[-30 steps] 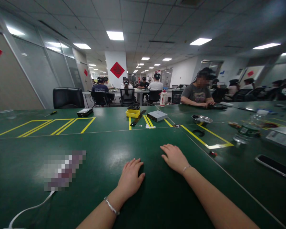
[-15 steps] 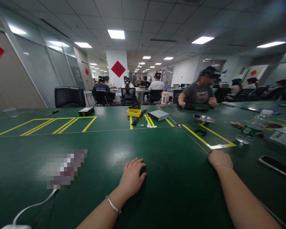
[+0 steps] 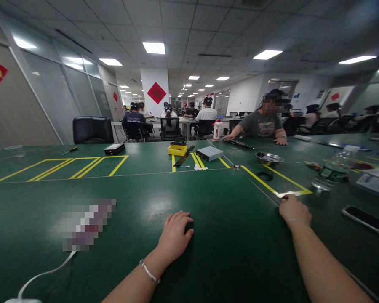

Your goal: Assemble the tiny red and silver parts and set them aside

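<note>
My left hand [image 3: 174, 235] lies palm down on the green table [image 3: 227, 235], fingers stretched out and slightly bent, holding nothing. My right hand [image 3: 294, 212] is curled at the near corner of a yellow tape outline [image 3: 262, 181], beside a whitish strip [image 3: 287, 195] there. Its fingers point away and are mostly hidden, so whatever they may hold cannot be made out. Inside that outline lies a dark curved piece [image 3: 265, 176], with a metal bowl [image 3: 269, 158] behind it. To the right stand a water bottle [image 3: 330, 174] and a phone [image 3: 366, 221].
A blurred-out flat object [image 3: 90, 227] with a white cable lies at left. Farther back are a grey box [image 3: 209, 153], a yellow tray [image 3: 177, 150], a dark flat strip [image 3: 183, 156] and a black box [image 3: 114, 148]. A co-worker [image 3: 262, 122] sits across the table.
My right hand has shifted slightly right and forward, now over the whitish corner. The co-worker's arm has reached out sideways to the left. My left hand stays put.
</note>
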Action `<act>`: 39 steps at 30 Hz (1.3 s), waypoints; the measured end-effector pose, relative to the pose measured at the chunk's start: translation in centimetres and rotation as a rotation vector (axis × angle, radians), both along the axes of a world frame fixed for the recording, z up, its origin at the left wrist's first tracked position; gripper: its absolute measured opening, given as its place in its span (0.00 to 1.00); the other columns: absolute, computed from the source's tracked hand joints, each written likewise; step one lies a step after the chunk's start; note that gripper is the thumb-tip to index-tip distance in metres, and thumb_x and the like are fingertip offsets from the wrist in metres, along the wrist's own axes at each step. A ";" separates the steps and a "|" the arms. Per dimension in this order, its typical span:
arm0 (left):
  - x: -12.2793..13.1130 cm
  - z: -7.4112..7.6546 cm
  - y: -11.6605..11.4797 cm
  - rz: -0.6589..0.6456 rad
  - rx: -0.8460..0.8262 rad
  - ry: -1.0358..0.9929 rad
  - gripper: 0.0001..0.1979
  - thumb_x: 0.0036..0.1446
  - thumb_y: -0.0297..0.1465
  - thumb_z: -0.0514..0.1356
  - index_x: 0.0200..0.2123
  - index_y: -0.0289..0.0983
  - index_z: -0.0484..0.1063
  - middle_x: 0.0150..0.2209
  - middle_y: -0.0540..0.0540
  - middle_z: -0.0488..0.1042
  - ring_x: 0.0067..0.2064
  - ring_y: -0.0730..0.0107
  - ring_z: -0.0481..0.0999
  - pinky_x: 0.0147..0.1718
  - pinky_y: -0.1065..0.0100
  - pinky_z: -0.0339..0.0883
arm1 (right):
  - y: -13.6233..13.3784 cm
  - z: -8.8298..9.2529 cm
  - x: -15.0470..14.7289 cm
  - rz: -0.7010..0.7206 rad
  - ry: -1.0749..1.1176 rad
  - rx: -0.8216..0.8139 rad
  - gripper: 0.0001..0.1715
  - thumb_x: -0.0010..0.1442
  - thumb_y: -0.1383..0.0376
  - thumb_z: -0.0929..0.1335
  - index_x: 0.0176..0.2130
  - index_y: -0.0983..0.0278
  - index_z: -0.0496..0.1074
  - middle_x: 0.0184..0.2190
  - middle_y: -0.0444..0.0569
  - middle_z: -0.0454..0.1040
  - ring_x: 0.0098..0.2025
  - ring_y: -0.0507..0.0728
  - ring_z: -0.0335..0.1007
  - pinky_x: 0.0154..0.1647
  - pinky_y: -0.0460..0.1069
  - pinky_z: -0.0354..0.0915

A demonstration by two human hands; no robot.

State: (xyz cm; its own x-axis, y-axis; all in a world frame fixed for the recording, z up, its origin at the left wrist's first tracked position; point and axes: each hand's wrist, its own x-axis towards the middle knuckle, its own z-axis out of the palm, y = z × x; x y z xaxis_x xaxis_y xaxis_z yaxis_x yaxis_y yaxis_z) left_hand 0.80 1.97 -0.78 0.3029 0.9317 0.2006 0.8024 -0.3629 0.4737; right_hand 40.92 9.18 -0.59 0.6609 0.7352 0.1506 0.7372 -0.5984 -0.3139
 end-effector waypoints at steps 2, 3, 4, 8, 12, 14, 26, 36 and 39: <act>0.0 0.2 0.0 0.006 -0.005 -0.014 0.12 0.47 0.31 0.52 0.38 0.42 0.65 0.47 0.50 0.64 0.52 0.64 0.56 0.50 0.56 0.43 | 0.2 0.3 -0.6 0.037 -0.062 0.060 0.20 0.51 0.60 0.55 0.41 0.64 0.63 0.38 0.58 0.65 0.40 0.65 0.61 0.34 0.57 0.58; 0.0 0.3 0.0 0.006 -0.008 -0.026 0.11 0.48 0.31 0.52 0.37 0.42 0.65 0.46 0.50 0.65 0.51 0.64 0.57 0.50 0.57 0.44 | 0.4 0.6 -1.3 0.088 -0.095 0.097 0.19 0.51 0.61 0.55 0.40 0.65 0.64 0.38 0.58 0.65 0.40 0.64 0.61 0.35 0.56 0.58; 0.0 0.4 0.0 0.006 -0.011 -0.044 0.11 0.48 0.32 0.51 0.37 0.42 0.65 0.45 0.50 0.66 0.50 0.65 0.59 0.49 0.58 0.45 | 0.5 0.9 -2.2 0.157 -0.123 0.138 0.19 0.51 0.61 0.56 0.39 0.66 0.64 0.37 0.57 0.65 0.40 0.62 0.61 0.36 0.54 0.58; 0.0 0.9 0.0 0.020 -0.056 -0.181 0.12 0.50 0.35 0.48 0.38 0.39 0.65 0.39 0.47 0.69 0.43 0.66 0.65 0.43 0.64 0.55 | 0.2 3.0 -8.7 0.572 -0.157 0.276 0.14 0.50 0.63 0.58 0.36 0.66 0.66 0.34 0.51 0.66 0.38 0.55 0.60 0.39 0.50 0.56; 0.3 1.2 -0.2 0.029 -0.166 -0.353 0.15 0.52 0.39 0.45 0.35 0.38 0.65 0.31 0.48 0.71 0.34 0.69 0.68 0.33 0.69 0.59 | -2.2 4.6 -17.4 1.111 -0.097 0.254 0.11 0.51 0.64 0.59 0.33 0.63 0.66 0.31 0.47 0.66 0.36 0.52 0.60 0.38 0.48 0.56; 0.6 1.2 -0.3 -0.013 -0.201 -0.429 0.15 0.52 0.39 0.44 0.34 0.37 0.65 0.28 0.49 0.71 0.31 0.70 0.68 0.31 0.71 0.59 | -3.9 4.7 -20.9 1.288 -0.100 0.231 0.09 0.51 0.65 0.59 0.33 0.63 0.66 0.30 0.46 0.66 0.36 0.52 0.59 0.38 0.48 0.56; 0.1 1.3 0.2 -0.029 -0.374 -0.749 0.12 0.49 0.37 0.48 0.24 0.35 0.62 0.19 0.52 0.66 0.22 0.76 0.64 0.23 0.75 0.56 | -3.4 5.3 -19.6 1.135 -0.028 0.208 0.20 0.52 0.57 0.58 0.43 0.63 0.61 0.37 0.49 0.66 0.39 0.53 0.61 0.40 0.49 0.57; -0.2 1.0 0.7 -0.002 -0.518 -0.825 0.13 0.49 0.35 0.43 0.18 0.36 0.57 0.11 0.57 0.55 0.13 0.79 0.53 0.14 0.76 0.47 | 0.9 -0.8 -1.3 0.208 -0.185 -0.146 0.24 0.52 0.61 0.53 0.46 0.68 0.61 0.44 0.63 0.62 0.45 0.65 0.58 0.38 0.57 0.57; -0.2 1.4 0.5 -0.019 -0.523 -0.795 0.15 0.50 0.36 0.43 0.16 0.36 0.57 0.10 0.57 0.54 0.13 0.80 0.52 0.15 0.76 0.47 | 0.7 -0.8 -0.6 0.190 -0.130 -0.228 0.20 0.48 0.66 0.56 0.38 0.70 0.68 0.40 0.62 0.65 0.41 0.63 0.62 0.36 0.54 0.60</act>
State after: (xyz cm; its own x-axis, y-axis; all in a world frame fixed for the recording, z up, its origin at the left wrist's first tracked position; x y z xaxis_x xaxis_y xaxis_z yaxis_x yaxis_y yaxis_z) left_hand 0.60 2.50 0.59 0.2727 0.9582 -0.0863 0.1716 0.0399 0.9844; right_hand 40.32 9.88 -1.34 0.4950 0.8679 0.0422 0.8673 -0.4906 -0.0840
